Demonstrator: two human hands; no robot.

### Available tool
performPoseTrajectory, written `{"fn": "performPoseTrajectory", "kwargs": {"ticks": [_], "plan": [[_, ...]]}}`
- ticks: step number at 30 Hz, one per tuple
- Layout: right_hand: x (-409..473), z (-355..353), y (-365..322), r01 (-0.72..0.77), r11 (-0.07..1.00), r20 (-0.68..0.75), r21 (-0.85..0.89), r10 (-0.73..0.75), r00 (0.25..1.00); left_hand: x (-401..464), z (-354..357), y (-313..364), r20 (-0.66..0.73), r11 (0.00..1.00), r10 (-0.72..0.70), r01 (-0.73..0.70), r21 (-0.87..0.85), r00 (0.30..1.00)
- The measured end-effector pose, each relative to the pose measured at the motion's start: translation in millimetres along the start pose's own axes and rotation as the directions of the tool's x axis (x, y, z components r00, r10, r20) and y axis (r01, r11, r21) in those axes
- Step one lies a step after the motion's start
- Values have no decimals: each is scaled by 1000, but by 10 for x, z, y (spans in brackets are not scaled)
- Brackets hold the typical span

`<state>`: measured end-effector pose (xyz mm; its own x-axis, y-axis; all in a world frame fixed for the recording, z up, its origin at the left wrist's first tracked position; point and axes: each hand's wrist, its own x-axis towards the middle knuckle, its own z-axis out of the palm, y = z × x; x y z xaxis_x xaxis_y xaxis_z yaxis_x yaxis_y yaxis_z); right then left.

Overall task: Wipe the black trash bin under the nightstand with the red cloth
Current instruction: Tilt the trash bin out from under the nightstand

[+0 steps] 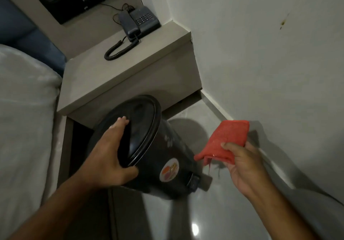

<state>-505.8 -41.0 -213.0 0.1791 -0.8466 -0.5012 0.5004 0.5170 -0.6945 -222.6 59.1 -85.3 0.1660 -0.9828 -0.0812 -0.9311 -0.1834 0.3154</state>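
Grey floor tile [214, 211] fills the corner between the bed [24, 109] and the wall, with the nightstand [115, 77] above. Tipped out from under it, the black trash bin [158, 158] leans with its long axis running from the lid at upper left to the base at lower right. Left hand [109, 159] fingers clamp the lid rim. Right hand [243, 167] pinches the red cloth [225, 143] just right of the bin's side, apart from it, and seems best placed to wipe.

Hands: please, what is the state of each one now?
Left hand: closed, gripping the black trash bin at its lid.
Right hand: closed, holding the red cloth.
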Motion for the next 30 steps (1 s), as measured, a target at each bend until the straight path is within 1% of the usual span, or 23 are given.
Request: {"fn": "performPoseTrajectory", "kwargs": {"ticks": [2, 5, 8, 10, 12, 13, 16, 19, 21, 23, 25, 27, 28, 30], "plan": [[16, -19, -61, -11, 999, 69, 32, 9, 998, -210, -94, -218, 79, 999, 44, -41, -33, 996], [29, -2, -118, -33, 998, 123, 58, 25, 992, -438, -152, -438, 122, 995, 76, -83, 58, 990], [30, 46, -106, -68, 995, 123, 75, 58, 991, -529, -220, -502, 168, 998, -3, -8, 62, 986], [30, 73, -63, -103, 992, 111, 72, 95, 989, -506, -203, -420, 207, 999, -12, 3, 42, 978], [29, 84, -27, -130, 988, 87, 79, 123, 989, -435, -90, -221, 180, 999, 2, -8, 32, 984], [32, 85, -15, -136, 986, 76, 93, 129, 989, -397, -12, -113, 159, 998, 5, -13, 54, 987], [43, 74, -17, -133, 983, 46, 129, 128, 991, -328, 218, 86, 156, 980, 6, -37, 195, 988], [70, 43, -31, -124, 984, 24, 127, 122, 992, -248, 323, 116, 141, 953, -63, 17, 304, 988], [82, 38, -38, -134, 983, 0, 128, 136, 991, -182, 416, 175, 110, 915, -127, 73, 397, 986], [84, 45, -40, -173, 969, -9, 179, 178, 984, -84, 555, 310, 57, 889, -190, 147, 434, 980], [71, 52, -52, -221, 947, -6, 233, 229, 973, 55, 637, 477, 12, 902, -245, 223, 368, 970], [52, 44, -65, -251, 933, 10, 257, 258, 966, 172, 585, 568, -28, 923, -262, 259, 284, 965], [40, 38, -80, -250, 931, 27, 267, 252, 967, 194, 508, 551, -51, 938, -251, 256, 235, 967], [20, 46, -143, -214, 943, 78, 256, 201, 977, 156, 314, 428, -119, 975, -192, 202, 88, 974]]}}
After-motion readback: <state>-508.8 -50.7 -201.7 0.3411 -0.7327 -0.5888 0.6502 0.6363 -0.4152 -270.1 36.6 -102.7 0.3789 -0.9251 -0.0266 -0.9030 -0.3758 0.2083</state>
